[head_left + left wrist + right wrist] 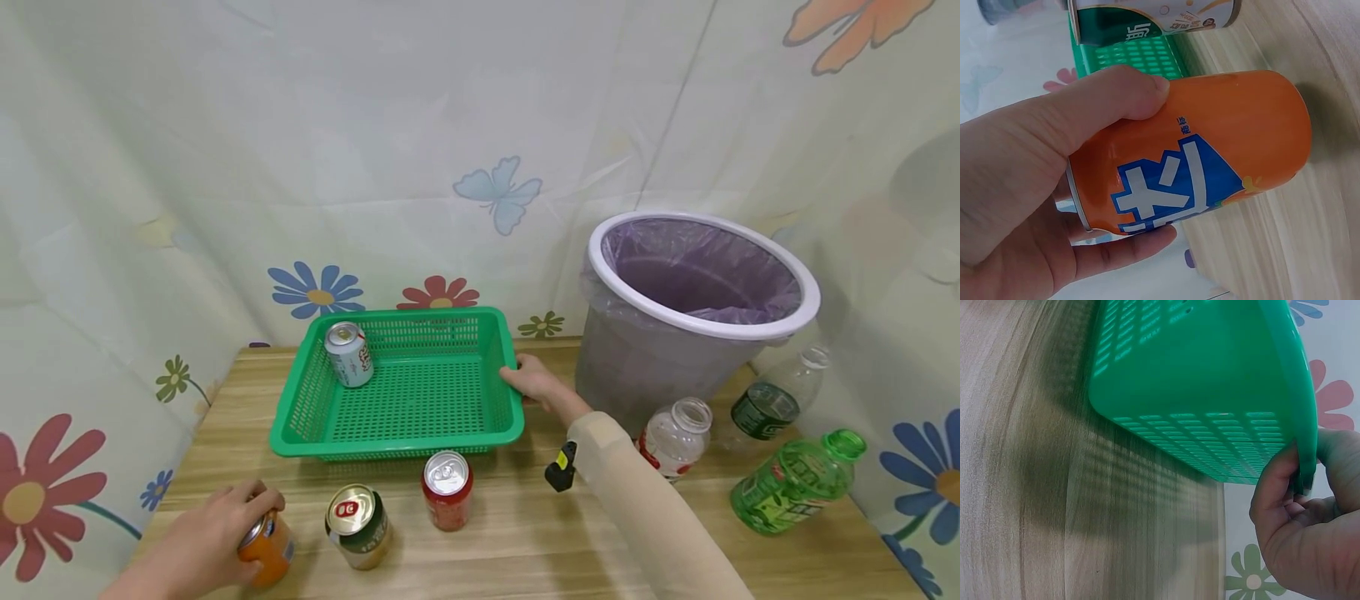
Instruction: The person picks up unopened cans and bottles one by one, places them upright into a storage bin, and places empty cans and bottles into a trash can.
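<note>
At the lower left of the head view, my left hand (217, 537) grips an orange soda can (270, 550). The left wrist view shows thumb and fingers around the top part of that orange can (1210, 137), whose lower end is close to the table. My right hand (536, 382) pinches the right rim of a green plastic basket (405, 442); in the right wrist view the fingers curl over the rim (1300, 412). A silver-white can (351, 358) stands inside the basket at its left. A green-and-gold can (360, 529) and a red can (448, 492) stand in front.
A bin (637, 367) with a white rim and purple liner stands at the back right. Before it are a clear bottle with red label (675, 437), a clear bottle with dark green label (776, 404) and a green bottle (798, 483). A flowered curtain backs the wooden table (540, 533).
</note>
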### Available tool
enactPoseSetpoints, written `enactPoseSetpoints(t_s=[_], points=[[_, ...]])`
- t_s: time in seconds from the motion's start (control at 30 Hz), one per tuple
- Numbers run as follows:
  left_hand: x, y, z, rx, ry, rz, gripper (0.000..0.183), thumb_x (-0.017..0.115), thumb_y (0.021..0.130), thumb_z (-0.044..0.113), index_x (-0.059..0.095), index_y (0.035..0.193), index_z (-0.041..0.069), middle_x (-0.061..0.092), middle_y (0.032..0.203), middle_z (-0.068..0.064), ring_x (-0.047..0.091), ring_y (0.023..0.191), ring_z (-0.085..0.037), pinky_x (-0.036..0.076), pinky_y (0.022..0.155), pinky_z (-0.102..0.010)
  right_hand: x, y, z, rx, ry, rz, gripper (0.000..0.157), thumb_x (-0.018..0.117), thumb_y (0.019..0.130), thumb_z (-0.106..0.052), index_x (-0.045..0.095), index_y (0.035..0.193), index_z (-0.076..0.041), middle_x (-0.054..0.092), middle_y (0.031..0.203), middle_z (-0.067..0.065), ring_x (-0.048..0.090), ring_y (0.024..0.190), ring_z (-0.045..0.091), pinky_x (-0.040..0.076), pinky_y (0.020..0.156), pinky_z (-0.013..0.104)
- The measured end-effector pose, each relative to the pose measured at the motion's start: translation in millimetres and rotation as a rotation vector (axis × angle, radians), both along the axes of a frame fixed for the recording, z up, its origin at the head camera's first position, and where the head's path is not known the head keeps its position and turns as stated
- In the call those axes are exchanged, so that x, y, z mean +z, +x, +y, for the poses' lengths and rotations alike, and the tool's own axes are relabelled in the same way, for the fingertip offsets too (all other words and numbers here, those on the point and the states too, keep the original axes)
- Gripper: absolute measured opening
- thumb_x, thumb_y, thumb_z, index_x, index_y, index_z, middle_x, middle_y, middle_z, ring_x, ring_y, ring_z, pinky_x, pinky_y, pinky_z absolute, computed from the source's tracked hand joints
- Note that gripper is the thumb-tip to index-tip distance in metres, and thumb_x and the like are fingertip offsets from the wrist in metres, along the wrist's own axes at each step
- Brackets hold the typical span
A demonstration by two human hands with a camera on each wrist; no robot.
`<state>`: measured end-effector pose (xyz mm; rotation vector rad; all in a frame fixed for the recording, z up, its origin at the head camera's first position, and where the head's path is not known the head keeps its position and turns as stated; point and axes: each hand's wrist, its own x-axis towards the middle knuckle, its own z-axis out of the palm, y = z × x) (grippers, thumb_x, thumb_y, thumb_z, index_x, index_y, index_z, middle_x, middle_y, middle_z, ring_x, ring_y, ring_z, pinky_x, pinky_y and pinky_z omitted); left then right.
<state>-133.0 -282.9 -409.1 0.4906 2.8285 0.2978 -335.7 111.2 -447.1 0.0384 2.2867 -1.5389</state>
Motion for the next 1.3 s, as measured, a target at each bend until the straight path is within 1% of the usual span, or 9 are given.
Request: enactPoseSetpoints(t_s=[0.17,0.23,0.33,0.47,0.73,1.03,1.17,1.23,1.3], points=[[4.1,0.3,-1,-0.048,0.005,0.031,0.054,0.085,0.056,0.022,0.056,0.101,0.022,0.051,0.099,-0.001,0.05,0.08,-0.02,0.051,0.062,-0.037,-0.3,-0.4,0,-0.002,0.004,0.004,0.042,0.045,0.093,-0.018,0.039,0.129,0.004,0.055,0.111,0.021,0.064,0.091,0.027,0.054,0.075,0.041],[5.6,1.0,-1,-0.08,-0.003,0.067,0.054,0.084,0.057,0.023,0.055,0.101,0.022,0.05,0.098,0.0,0.05,0.08,-0.019,0.05,0.059,-0.033,-0.4,-0.1,0,-0.003,0.006,0.006,0.042,0.045,0.093,-0.018,0.039,0.128,0.004,0.055,0.111,0.021,0.064,0.09,0.027,0.055,0.074,0.041],[8.2,1.3,-1,-0.114,-0.004,0.098,0.054,0.084,0.058,0.023,0.054,0.102,0.022,0.049,0.099,0.0,0.049,0.081,-0.018,0.05,0.059,-0.032,0.3,0.6,0,-0.005,0.012,0.007,0.042,0.045,0.093,-0.019,0.04,0.128,0.004,0.056,0.11,0.02,0.064,0.089,0.027,0.055,0.074,0.041],[13.1,-0.2,-1,-0.143,-0.002,0.115,0.055,0.085,0.058,0.022,0.054,0.104,0.022,0.048,0.1,0.0,0.049,0.082,-0.019,0.051,0.062,-0.032,0.3,0.4,0,0.0,0.012,0.01,0.042,0.045,0.094,-0.019,0.04,0.128,0.004,0.056,0.11,0.021,0.064,0.089,0.027,0.055,0.074,0.041],[25.8,-4.8,2,-0.172,-0.04,0.118,0.053,0.085,0.06,0.024,0.054,0.104,0.022,0.047,0.1,0.001,0.048,0.083,-0.019,0.051,0.061,-0.031,1.3,0.8,0,0.003,-0.01,-0.004,0.043,0.045,0.093,-0.018,0.038,0.129,0.004,0.054,0.114,0.022,0.062,0.095,0.03,0.054,0.077,0.042],[38.3,-6.8,5,-0.157,-0.069,0.105,0.053,0.084,0.06,0.027,0.055,0.104,0.024,0.047,0.102,0.001,0.049,0.084,-0.018,0.052,0.058,-0.03,1.7,1.2,0,0.011,-0.012,0.002,0.043,0.045,0.093,-0.016,0.038,0.129,0.006,0.053,0.114,0.023,0.062,0.096,0.03,0.054,0.075,0.04],[42.5,-7.2,3,-0.184,-0.064,0.129,0.052,0.083,0.061,0.026,0.054,0.103,0.024,0.046,0.1,0.001,0.048,0.083,-0.017,0.048,0.054,-0.024,1.4,0.8,-1,0.011,-0.006,-0.001,0.042,0.046,0.093,-0.017,0.038,0.129,0.005,0.054,0.114,0.023,0.062,0.095,0.03,0.055,0.075,0.039],[44.3,-7.1,2,-0.201,-0.061,0.157,0.052,0.083,0.061,0.026,0.053,0.103,0.024,0.046,0.1,0.001,0.048,0.083,-0.016,0.047,0.053,-0.022,1.3,0.5,0,0.011,-0.004,-0.002,0.042,0.045,0.094,-0.017,0.038,0.129,0.005,0.054,0.114,0.023,0.063,0.094,0.029,0.054,0.075,0.04],[46.0,-7.4,2,-0.206,-0.056,0.168,0.053,0.083,0.061,0.025,0.053,0.104,0.023,0.046,0.1,0.001,0.048,0.085,-0.017,0.047,0.054,-0.023,2.2,0.9,0,0.016,-0.007,0.001,0.042,0.045,0.094,-0.017,0.038,0.129,0.005,0.054,0.114,0.023,0.063,0.093,0.029,0.055,0.075,0.039]])
